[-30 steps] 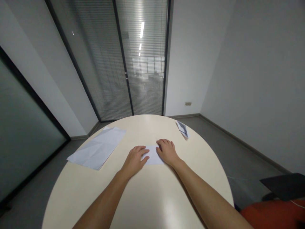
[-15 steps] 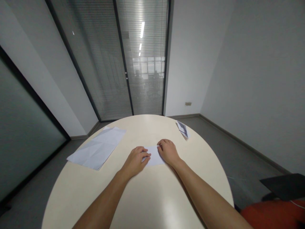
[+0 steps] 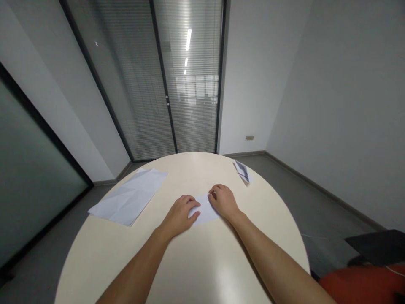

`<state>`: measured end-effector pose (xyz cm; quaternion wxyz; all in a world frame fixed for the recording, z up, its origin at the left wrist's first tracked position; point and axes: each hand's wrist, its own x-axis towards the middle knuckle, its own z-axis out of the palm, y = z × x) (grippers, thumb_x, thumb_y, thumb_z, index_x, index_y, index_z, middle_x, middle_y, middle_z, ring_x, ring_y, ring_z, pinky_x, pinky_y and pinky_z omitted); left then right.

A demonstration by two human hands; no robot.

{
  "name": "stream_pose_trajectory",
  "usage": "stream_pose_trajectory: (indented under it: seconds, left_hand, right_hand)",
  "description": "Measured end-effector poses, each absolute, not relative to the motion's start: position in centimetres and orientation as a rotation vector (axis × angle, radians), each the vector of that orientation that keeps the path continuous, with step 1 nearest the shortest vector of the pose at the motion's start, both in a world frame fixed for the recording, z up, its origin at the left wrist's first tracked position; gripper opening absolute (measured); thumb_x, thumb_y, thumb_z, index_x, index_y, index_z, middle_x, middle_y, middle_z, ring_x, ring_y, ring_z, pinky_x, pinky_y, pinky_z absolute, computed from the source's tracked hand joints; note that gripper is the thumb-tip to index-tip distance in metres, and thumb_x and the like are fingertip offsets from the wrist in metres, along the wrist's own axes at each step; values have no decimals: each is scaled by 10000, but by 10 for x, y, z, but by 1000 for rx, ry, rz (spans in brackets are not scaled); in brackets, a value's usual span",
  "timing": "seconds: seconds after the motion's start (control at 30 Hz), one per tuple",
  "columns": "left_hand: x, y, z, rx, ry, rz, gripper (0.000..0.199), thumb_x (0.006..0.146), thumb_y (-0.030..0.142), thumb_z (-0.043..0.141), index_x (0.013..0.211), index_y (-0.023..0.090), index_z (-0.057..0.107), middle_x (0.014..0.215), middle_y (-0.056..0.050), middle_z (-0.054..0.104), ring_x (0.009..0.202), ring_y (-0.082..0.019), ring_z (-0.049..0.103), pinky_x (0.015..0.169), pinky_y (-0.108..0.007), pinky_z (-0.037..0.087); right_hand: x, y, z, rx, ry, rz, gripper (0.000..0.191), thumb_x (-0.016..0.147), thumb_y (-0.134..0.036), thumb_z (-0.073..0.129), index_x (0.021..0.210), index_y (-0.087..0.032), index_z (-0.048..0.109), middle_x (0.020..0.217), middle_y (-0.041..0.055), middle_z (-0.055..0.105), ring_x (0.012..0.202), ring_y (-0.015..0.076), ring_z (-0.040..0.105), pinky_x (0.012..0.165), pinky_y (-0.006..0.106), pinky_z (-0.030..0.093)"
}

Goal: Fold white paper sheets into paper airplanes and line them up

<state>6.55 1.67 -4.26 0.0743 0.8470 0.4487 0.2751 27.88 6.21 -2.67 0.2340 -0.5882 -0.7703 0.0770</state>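
A small white sheet of paper [image 3: 204, 210] lies flat on the round cream table [image 3: 190, 270] between my hands. My left hand [image 3: 182, 213] rests at the sheet's left edge, thumb and fingers spread apart. On the sheet's right side is my right hand [image 3: 222, 200], its fingers curled over toward the thumb at the upper right corner. Whether that hand pinches the paper's edge is too small to make out.
Larger creased white sheets [image 3: 129, 196] lie on the table's left side. A folded printed paper [image 3: 242, 172] sits near the back right edge. Beyond the table's right side are a red seat [image 3: 360, 283] and a black panel [image 3: 378, 247].
The small sheet has turned slightly, its lower left corner now nearer to me. My left thumb has moved down, away from the fingers. My right hand has hardly moved.
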Motion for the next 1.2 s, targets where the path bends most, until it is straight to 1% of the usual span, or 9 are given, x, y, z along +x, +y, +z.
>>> stream_pose_trajectory:
  seconds: [0.37,0.53,0.63,0.77,0.9,1.03,1.1,1.13,1.2]
  left_hand:
    - [64,18,-46,2550,1339,846,265,886,214,685,1148,250,709,1232,-77,666,1167,-252,603,1050,-444,487]
    - [64,17,-45,2560,1348,852,252,879,217,691,1128,244,724,1228,-78,678,1156,-257,617,1051,-457,487]
    - [65,17,-42,2540,1388,892,333,871,214,687,1203,242,697,1259,-82,668,1149,-257,626,1046,-452,498]
    - [65,19,-39,2487,1482,1025,426,912,204,627,1337,223,616,1334,-89,637,1205,-248,603,1065,-428,494]
    - [63,22,-40,2512,1558,1096,423,935,220,615,1358,224,603,1257,-76,692,1163,-263,602,1028,-452,500]
    - [62,23,-40,2558,1560,1002,244,955,200,596,1178,205,696,1073,-62,750,1036,-260,626,924,-436,518]
    - [63,23,-38,2567,1561,989,172,968,196,579,1072,205,717,1016,-56,751,1000,-253,624,899,-419,514]
    - [63,22,-38,2565,1567,993,156,974,198,574,1039,204,715,998,-53,749,986,-249,621,891,-412,511]
    - [63,21,-36,2542,1603,1023,139,981,203,565,999,203,703,973,-49,743,965,-243,617,879,-398,506]
  right_hand:
    - [278,63,-26,-1592,-2081,243,142,916,-184,578,957,-172,713,1042,84,729,1018,208,631,918,279,418]
    - [276,61,-21,-1554,-2014,325,163,934,-172,549,952,-179,711,1005,75,740,983,207,644,866,270,428]
    - [275,60,-18,-1477,-1994,366,160,943,-182,555,960,-190,714,989,61,747,971,204,648,878,277,433]
    - [273,60,-17,-1330,-2014,386,124,953,-197,587,959,-202,711,985,44,748,972,205,646,914,299,435]
    - [270,60,-19,-1126,-2090,419,85,955,-192,611,946,-203,695,986,42,741,980,209,645,960,343,430]
    - [268,58,-21,-975,-2154,461,70,958,-182,615,934,-203,677,964,43,725,975,212,635,960,370,433]
    - [268,56,-24,-950,-2150,519,75,963,-192,603,999,-204,668,1002,54,716,1002,213,631,949,364,447]
    - [268,56,-26,-945,-2135,559,130,961,-205,606,1081,-202,654,1052,66,710,1028,214,630,947,360,456]
    - [268,55,-30,-963,-2105,611,395,925,-244,663,1305,-196,566,1181,98,682,1101,227,620,973,369,458]
